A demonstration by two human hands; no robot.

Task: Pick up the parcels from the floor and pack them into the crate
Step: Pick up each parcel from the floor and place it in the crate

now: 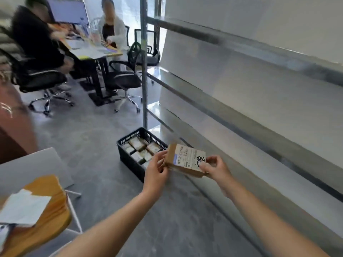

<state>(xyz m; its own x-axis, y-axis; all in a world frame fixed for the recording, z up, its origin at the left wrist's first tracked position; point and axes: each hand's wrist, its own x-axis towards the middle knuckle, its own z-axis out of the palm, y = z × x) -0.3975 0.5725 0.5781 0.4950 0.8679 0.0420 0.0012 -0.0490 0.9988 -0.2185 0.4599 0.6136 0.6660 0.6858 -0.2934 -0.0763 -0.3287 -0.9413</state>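
Forearms come first, reaching out toward the black crate (130,162) on the floor, and between our hands we carry one cardboard parcel (185,160), label up, held in the air just to the right of the crate and near its closest right corner. Our left hand (155,172) pinches the parcel's left end with fingers and thumb closed on the cardboard; our right hand (216,168) clamps the right end the same way, thumb on the label. The parcel's long axis runs left to right between the two grips, so the crate lies off its left end — the left hand is the nearer one to the opening, already overlapping the crate's rim in view. We judge the coming move to be a short carry leftward and down. Inside the crate, several packed parcels (142,148) lie flat, close together, covering most of what we can see of the bottom — free room looks scarce, and a second layer may be needed.
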